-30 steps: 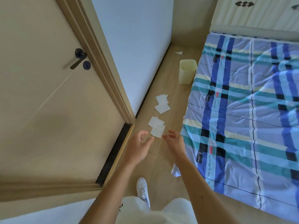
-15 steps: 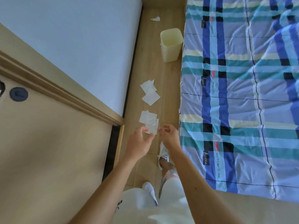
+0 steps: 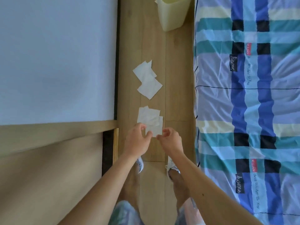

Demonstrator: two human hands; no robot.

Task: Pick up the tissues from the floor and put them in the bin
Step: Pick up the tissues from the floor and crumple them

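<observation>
1. Both hands reach down toward the nearer tissues (image 3: 150,119), a loose overlapping pile on the floor (image 3: 177,78) between the wall (image 3: 56,59) and the bed (image 3: 246,95). The left hand (image 3: 138,140) and right hand (image 3: 170,140) are each half curled, thumb and fingers narrowly apart at the pile's near edge. Whether either already pinches paper I cannot tell.
2. A second pile of tissues (image 3: 147,79) lies farther along the floor, apart from the first; the bin (image 3: 172,17) stands beyond it, just beside the bed.
3. The step in hand looks like the first gather, so nothing seems binned yet.
4. To do it well, I would slide fingertips under the lowest sheet and sweep the overlapping sheets together, rather than pluck the top one alone.
5. Thin paper clings flat to smooth boards; pinching a raised corner should lift it more surely.
6. Bunching the sheets into one fist would free the other hand for the far pile.
</observation>
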